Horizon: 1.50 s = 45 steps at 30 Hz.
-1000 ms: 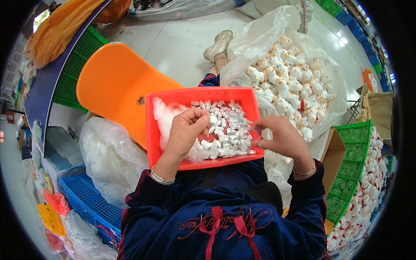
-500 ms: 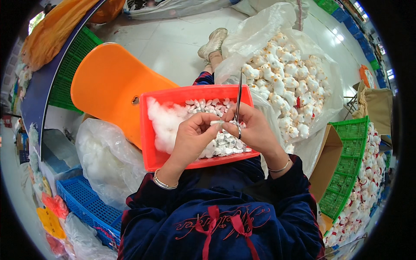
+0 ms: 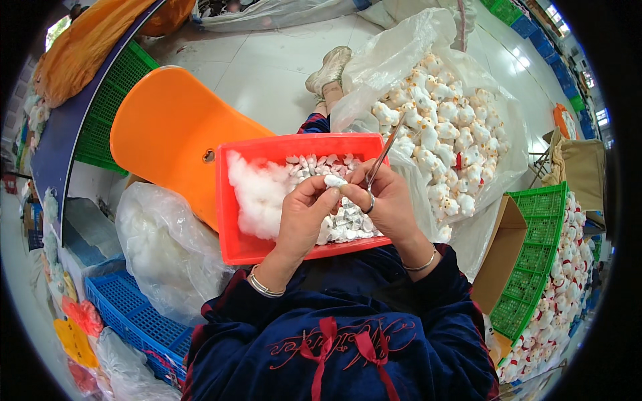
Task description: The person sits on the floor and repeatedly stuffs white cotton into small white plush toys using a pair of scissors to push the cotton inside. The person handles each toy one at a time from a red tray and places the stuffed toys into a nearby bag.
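Observation:
Above a red tray [image 3: 231, 250] on my lap, both my hands meet at a small white fabric piece [image 3: 334, 181]. My left hand [image 3: 302, 217] pinches it between thumb and fingers. In my right hand [image 3: 389, 204] is a slim pair of metal forceps [image 3: 381, 160], its finger ring around one finger and its tip pointing up and to the right. The right fingertips also touch the white piece. White stuffing [image 3: 254, 194] fills the tray's left side; several small white and silvery pieces [image 3: 351, 224] lie on the right.
An orange chair [image 3: 174, 127] stands at the left, beside a clear bag of stuffing [image 3: 164, 247] and a blue crate [image 3: 137, 304]. On the right, a large plastic bag holds many small white plush toys [image 3: 445, 127]. A cardboard box [image 3: 498, 254] and a green crate [image 3: 535, 260] stand nearer.
The forceps have tilted from near upright toward the right. The white piece now shows a wider, rounder face between my fingers. Both hands have shifted slightly.

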### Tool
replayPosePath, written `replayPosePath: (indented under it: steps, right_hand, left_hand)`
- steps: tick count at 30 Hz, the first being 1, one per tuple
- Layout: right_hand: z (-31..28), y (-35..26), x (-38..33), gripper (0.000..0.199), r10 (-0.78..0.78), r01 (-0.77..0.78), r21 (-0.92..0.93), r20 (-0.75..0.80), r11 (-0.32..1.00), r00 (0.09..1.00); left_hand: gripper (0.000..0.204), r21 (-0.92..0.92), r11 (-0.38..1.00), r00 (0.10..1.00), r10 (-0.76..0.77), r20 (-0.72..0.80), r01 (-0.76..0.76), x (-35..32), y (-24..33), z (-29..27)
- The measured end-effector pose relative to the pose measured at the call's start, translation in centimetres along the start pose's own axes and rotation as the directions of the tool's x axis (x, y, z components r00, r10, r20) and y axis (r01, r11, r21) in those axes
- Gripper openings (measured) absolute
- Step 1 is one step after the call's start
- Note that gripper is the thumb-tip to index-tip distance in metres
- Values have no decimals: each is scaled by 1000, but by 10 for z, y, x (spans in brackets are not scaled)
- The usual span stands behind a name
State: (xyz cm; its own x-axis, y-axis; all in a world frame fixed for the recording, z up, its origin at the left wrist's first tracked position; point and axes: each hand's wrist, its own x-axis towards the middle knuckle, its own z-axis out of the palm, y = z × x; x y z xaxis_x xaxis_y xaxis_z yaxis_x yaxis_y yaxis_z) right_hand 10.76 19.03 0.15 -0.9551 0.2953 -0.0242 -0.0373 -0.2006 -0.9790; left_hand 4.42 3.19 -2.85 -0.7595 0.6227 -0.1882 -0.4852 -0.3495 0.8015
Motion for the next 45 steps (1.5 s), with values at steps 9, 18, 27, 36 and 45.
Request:
replayPosePath:
  steps: [9,18,27,36,45]
  right_hand:
    - [-11,-5,-1,17,116,-96,-355,34,930,993]
    - [-21,-14,9,19,3,21,-401,59,916,998]
    - [-6,-1,7,18,21,-20,76,-20,997,1000]
    - [-32,-24,-16,38,53,64,-779,124,624,991]
    - [-34,-39,-34,41,15,171,-907,191,384,981]
  left_hand:
    - [15,178,984,1000,-10,-20,13,9,4,-3]
    - [13,353,936,999,-29,46,11,6,22,-1]
    - [19,-205,966,987,-152,51,160,16,1,-1]
    - [10,120,993,997,19,-76,-10,18,13,-12]
    - [10,180,982,991,80,-106,-60,14,16,-9]
